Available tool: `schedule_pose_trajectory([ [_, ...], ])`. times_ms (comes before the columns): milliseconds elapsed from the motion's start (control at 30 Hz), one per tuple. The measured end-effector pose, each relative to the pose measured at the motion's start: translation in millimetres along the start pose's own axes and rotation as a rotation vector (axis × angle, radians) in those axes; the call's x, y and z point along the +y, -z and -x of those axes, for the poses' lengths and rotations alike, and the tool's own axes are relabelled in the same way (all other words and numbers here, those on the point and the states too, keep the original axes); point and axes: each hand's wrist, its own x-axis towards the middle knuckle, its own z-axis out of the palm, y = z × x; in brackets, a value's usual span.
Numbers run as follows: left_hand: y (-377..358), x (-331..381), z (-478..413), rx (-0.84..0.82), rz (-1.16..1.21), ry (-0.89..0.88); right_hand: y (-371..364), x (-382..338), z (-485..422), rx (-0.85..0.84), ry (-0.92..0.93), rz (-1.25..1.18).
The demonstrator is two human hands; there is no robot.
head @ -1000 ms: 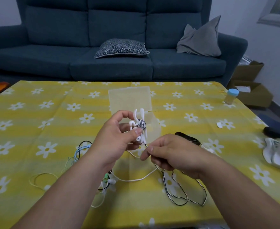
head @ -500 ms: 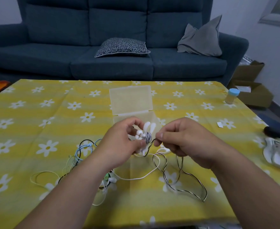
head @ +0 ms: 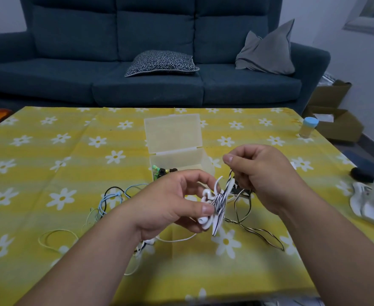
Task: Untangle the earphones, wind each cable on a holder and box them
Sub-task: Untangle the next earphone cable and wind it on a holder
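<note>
The left hand (head: 170, 204) grips the white holder (head: 216, 226) between thumb and curled fingers, turning its narrow waist toward the right hand (head: 263, 173). The right hand pinches the striped cable (head: 219, 200) just above the holder, probably to keep each turn taut. Several turns are already wound, and the slack trails on the tablecloth (head: 71, 155) below the right wrist. The open box (head: 195, 161) stands just beyond both hands, with a green set (head: 158, 173) apparently inside. A cable tangle (head: 113, 194) lies left of the left hand. A white cable (head: 177, 240) under that hand could snag.

Translucent matt plastic box (head: 175, 138), smooth white plastic holder (head: 217, 219), printed cloth table cover (head: 49, 155)
</note>
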Motion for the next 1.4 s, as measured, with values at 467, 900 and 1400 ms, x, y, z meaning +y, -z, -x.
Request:
schedule_pose_trajectory([
  [467, 6.2, 2.1, -6.9, 0.519, 0.311, -0.095, -40.2, 25.3, 12.0, -0.214, -0.208, 0.174],
  [900, 12.3, -5.4, -10.1, 0.669, -0.036, -0.151, -31.7, -1.5, 19.9, -0.353, -0.192, 0.167],
  [1400, 1.4, -4.1, -7.0, 0.221, -0.113, -0.045, 1.2, -2.6, 4.3, -0.001, -0.018, 0.087],
])
